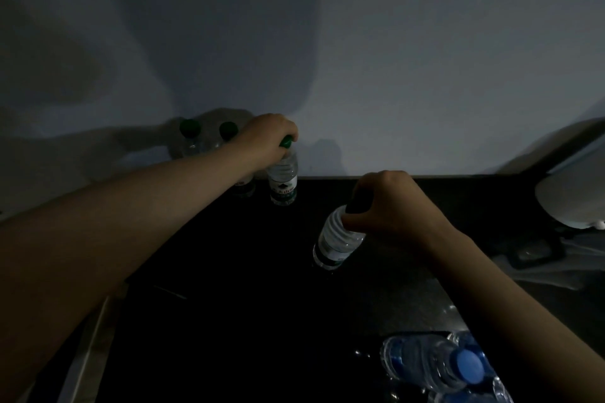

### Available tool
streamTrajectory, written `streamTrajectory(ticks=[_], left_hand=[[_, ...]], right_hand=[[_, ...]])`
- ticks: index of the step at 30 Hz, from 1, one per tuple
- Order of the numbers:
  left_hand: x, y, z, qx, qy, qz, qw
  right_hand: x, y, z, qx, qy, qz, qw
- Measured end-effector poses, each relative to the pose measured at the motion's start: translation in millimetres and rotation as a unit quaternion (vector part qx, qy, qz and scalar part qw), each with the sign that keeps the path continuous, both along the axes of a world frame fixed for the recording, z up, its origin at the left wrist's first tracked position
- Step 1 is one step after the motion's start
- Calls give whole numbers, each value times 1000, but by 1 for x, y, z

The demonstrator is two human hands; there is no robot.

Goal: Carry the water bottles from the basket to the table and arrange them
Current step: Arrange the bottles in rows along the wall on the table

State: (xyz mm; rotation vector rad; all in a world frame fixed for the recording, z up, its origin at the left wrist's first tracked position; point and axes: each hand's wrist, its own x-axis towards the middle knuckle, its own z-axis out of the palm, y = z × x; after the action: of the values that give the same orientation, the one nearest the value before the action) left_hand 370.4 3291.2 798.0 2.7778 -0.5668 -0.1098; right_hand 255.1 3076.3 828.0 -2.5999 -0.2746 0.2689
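Cap end of tilted bottle (337, 239) points up and right, clenched in right hand (389, 206). Its long axis slants, base down-left over the middle of the table (245, 304); contact unclear. Farther off, upright bottle (283, 178) stands at the far edge, its green cap grasped by left hand (271, 136). Two green-capped bottles (209, 137) stand beside it toward the far left corner. Blue-capped bottles (432, 366) lie at the near right corner.

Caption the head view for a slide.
Left hand grips an upright green-capped bottle; right hand holds a tilted bottle over the dark table.
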Motion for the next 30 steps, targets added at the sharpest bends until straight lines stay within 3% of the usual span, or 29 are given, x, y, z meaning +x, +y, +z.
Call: streamTrajectory(ticks=[22, 30], left_hand=[[28, 22, -16, 4, 22, 5, 1000], [26, 11, -13, 10, 18, 0, 1000]], right_hand=[[41, 21, -5, -2, -3, 11, 1000], [61, 23, 0, -51, -14, 9, 999]])
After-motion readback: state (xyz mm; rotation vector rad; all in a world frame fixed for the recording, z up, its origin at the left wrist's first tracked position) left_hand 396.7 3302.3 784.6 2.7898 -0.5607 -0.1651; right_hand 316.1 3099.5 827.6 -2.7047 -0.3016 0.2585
